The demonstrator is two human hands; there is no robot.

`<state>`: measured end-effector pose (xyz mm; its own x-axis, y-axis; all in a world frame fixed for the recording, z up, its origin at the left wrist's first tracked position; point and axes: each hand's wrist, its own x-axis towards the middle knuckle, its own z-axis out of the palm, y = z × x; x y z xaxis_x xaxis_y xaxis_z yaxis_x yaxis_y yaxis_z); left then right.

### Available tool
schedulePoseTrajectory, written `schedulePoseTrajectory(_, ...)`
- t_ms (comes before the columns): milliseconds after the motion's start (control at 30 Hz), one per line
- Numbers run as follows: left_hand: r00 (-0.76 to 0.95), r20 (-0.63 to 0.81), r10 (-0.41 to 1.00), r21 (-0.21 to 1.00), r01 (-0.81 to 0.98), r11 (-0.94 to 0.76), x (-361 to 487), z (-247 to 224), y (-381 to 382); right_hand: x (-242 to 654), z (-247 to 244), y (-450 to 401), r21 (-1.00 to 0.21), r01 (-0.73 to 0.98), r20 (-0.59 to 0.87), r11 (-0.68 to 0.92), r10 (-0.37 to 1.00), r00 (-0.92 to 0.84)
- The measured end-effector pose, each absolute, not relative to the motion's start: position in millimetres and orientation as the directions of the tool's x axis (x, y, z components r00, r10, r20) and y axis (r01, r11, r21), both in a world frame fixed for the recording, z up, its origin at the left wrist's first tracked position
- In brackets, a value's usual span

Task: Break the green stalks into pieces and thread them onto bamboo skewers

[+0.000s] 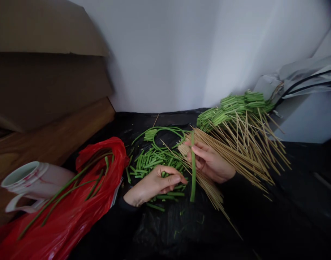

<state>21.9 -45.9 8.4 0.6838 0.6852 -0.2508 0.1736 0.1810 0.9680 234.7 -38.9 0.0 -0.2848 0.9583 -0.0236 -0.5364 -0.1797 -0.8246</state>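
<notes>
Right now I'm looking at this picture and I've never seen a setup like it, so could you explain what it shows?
There's no machine: these are one person's bare hands, pictured by a camera worn on the head, looking forward and down. The right hand holds a green stem. The left hand is over short cut pieces; whether it grips anything is hard to tell. Beneath is black plastic sheeting. Toward the right lie thin sticks and stacked green bundles. At the left are a red bag with longer stems and a mug.
</notes>
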Motion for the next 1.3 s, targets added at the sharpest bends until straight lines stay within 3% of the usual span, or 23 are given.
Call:
schedulePoseTrajectory(133,0.632,-0.185,0.752,0.981,0.073,0.18,25.4,0.8,-45.7,227.1,-0.2,-43.6,-0.855,-0.488,-0.021,-0.176,0.952,-0.306)
schedulePoseTrajectory(433,0.632,-0.215,0.744,0.976,0.128,0.174,29.3,2.1,-50.8,218.1,-3.7,-46.6,-0.908,-0.405,0.017,-0.107,0.956,-0.292)
schedulePoseTrajectory(700,0.588,-0.092,0.804,0.995,0.033,0.09,28.5,1.1,-48.4,227.4,-3.8,-40.7,-0.835,-0.531,-0.031,-0.147,0.975,-0.221)
schedulePoseTrajectory(933,0.563,-0.17,0.809,0.985,0.09,0.145,32.1,0.8,-50.6,222.7,-6.0,-42.0,-0.866,-0.485,-0.008,-0.122,0.973,-0.23)
schedulePoseTrajectory(1133,0.638,-0.247,0.729,0.969,0.136,0.209,32.8,4.4,-52.7,221.4,-5.6,-43.3,-0.889,-0.447,0.008,-0.097,0.974,-0.227)
schedulePoseTrajectory(1300,0.572,-0.225,0.789,0.972,0.07,0.226,33.6,1.6,-51.7,223.1,-2.9,-43.3,-0.868,-0.486,-0.005,-0.106,0.979,-0.204)
